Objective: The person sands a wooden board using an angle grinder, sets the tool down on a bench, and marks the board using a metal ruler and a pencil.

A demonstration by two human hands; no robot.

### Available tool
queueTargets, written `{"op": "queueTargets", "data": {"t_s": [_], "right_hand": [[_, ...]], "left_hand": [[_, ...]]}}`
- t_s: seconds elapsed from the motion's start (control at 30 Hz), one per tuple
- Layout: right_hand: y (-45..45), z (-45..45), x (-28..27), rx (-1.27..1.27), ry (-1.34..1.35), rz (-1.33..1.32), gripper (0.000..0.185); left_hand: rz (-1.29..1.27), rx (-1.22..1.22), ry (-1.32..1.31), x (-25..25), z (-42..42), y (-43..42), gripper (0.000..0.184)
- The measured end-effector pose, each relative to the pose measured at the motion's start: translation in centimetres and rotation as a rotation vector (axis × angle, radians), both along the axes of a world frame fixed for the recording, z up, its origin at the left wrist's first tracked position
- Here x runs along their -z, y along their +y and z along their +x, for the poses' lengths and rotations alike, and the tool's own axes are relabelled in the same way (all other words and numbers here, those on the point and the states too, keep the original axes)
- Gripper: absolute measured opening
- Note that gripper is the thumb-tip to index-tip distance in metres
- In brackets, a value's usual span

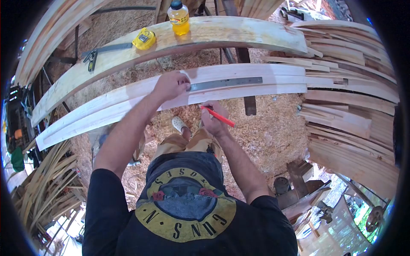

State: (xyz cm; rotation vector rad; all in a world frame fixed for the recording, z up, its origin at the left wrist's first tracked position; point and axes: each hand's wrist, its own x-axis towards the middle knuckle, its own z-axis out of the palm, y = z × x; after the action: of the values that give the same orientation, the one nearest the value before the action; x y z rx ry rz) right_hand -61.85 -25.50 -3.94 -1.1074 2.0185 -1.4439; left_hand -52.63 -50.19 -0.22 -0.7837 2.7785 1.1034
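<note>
A metal ruler (226,83) lies lengthwise on a long, pale curved board (282,73), which has lengthwise lines or seams along it. My left hand (171,85) is closed at the ruler's left end, its fingers bent over it and resting at the board. Just in front of the board's near edge, my right hand (213,120) is closed around a red pencil (222,117). The pencil slants, one end toward the board and the other out to the right. Part of my left fingers is hidden behind the hand.
Beyond lies a thicker curved plank (252,34) carrying a yellow tape measure (144,39), a bottle of yellow liquid (179,19) and a try square (92,59). Stacked boards (350,121) fill the right side. Thin strips (47,187) pile at left. Wood shavings (269,136) cover the floor.
</note>
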Motion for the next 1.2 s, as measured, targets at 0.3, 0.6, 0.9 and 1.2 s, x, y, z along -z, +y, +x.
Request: {"op": "queueTargets", "data": {"t_s": [0.3,0.6,0.9,1.2], "right_hand": [[-4.9,1.1,-1.4,0.053,0.086,-0.129,0.016],[-6.0,1.2,-1.0,0.019,0.191,-0.2,0.021],[-6.3,1.3,-1.2,0.026,0.199,-0.197,0.019],[-6.4,1.1,-1.1,0.005,0.214,-0.208,0.02]], "left_hand": [[0.023,0.151,-0.221,-0.5,-2.2,-2.2,0.026],[0.018,0.114,-0.213,-0.2,-1.8,-1.7,0.027],[0.02,0.105,-0.195,0.4,-1.7,-1.7,0.025],[0.012,0.114,-0.198,-0.3,-1.9,-1.6,0.024]]}}
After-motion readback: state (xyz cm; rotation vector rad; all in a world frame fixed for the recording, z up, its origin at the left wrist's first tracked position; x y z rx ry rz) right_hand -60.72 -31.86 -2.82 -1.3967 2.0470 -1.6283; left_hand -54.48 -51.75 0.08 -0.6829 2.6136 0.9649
